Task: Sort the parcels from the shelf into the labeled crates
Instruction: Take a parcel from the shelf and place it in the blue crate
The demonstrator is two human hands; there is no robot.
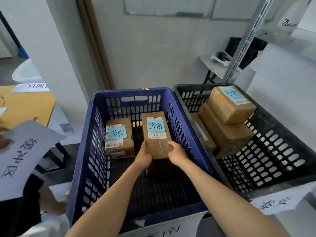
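Observation:
Inside the blue crate [82, 151] I hold a brown cardboard parcel [156, 134] with a blue handwritten note on top. My left hand [143, 157] grips its near left corner and my right hand [177, 153] grips its near right corner. A second brown parcel [118, 137] with a matching blue note lies in the same crate, to the left. The black crate [273, 151] on the right contains three stacked cardboard parcels [230, 105], the top one bearing a blue note.
White paper labels hang on the front of the blue crate [164, 230] and the black crate [275, 203]. At the left, another person's hand [4, 137] holds a paper sign [22, 156] over a yellow-topped table [27, 103]. A metal shelf upright [246, 40] rises at the right.

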